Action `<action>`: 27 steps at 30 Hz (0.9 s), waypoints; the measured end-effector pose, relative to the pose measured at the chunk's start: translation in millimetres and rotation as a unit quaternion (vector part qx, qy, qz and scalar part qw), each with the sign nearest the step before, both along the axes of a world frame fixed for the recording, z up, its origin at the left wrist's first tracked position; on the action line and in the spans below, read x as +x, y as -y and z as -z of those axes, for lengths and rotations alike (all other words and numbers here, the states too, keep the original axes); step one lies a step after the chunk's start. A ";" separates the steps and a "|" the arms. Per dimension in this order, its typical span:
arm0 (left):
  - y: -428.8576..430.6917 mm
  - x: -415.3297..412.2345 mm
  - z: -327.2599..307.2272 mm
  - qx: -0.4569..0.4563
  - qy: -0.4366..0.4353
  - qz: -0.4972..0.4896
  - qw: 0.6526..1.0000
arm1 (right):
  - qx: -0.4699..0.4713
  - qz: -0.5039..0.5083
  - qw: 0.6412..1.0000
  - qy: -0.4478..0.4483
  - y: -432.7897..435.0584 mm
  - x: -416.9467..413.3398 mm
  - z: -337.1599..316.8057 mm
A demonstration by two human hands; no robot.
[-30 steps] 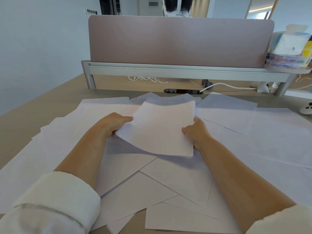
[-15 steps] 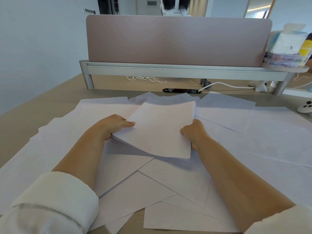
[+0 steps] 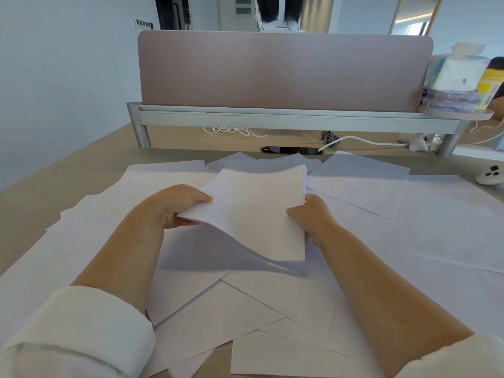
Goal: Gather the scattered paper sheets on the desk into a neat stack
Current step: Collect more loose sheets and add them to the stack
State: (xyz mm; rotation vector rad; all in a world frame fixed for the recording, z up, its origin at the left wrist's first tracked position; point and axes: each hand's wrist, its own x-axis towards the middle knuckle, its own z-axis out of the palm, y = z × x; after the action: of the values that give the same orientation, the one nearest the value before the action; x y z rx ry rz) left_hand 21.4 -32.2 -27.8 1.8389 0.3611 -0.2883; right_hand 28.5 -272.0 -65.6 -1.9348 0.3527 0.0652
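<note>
A small stack of white sheets [image 3: 256,211] hangs above the desk at the centre, bowed upward in the middle. My left hand [image 3: 174,205] grips its left edge, thumb on top. My right hand [image 3: 308,214] grips its right edge. Several loose white sheets [image 3: 245,304] lie scattered and overlapping on the wooden desk [image 3: 68,170] beneath and around both forearms, reaching the left, right and near edges.
A mauve divider panel [image 3: 283,72] on a grey rail closes the far side. A cable port [image 3: 291,150] and white cables [image 3: 362,140] lie below it. A tissue pack [image 3: 458,75] sits on a small shelf at right. A white controller [image 3: 491,175] lies at the right edge.
Both hands have lifted the stack's left side and pressed its edges inward, so the sheets now bow upward. The hands sit slightly closer together.
</note>
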 end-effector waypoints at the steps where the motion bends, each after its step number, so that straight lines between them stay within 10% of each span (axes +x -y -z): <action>1: 0.9 -0.5 0.8 0.027 0.001 0.006 1.000 | -0.004 0.001 1.000 0.001 0.1 0.0 0.2; 9: -0.6 3.9 3.8 0.196 0.019 0.095 0.976 | -0.064 -0.011 0.998 0.005 -0.4 -5.1 -5.6; 18: -16.4 4.6 -3.2 0.030 0.047 0.028 0.998 | -0.098 -0.005 0.994 0.055 1.8 -5.9 -10.7; 27: -8.9 2.3 6.4 0.143 -0.002 0.065 0.988 | -0.082 -0.024 0.996 0.020 -0.2 -8.1 -5.8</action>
State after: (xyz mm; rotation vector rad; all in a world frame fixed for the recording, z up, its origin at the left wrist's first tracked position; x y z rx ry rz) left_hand 23.7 -23.3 -34.1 2.1495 0.2965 -0.3428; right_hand 20.4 -271.8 -59.9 -2.1043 0.2940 0.0299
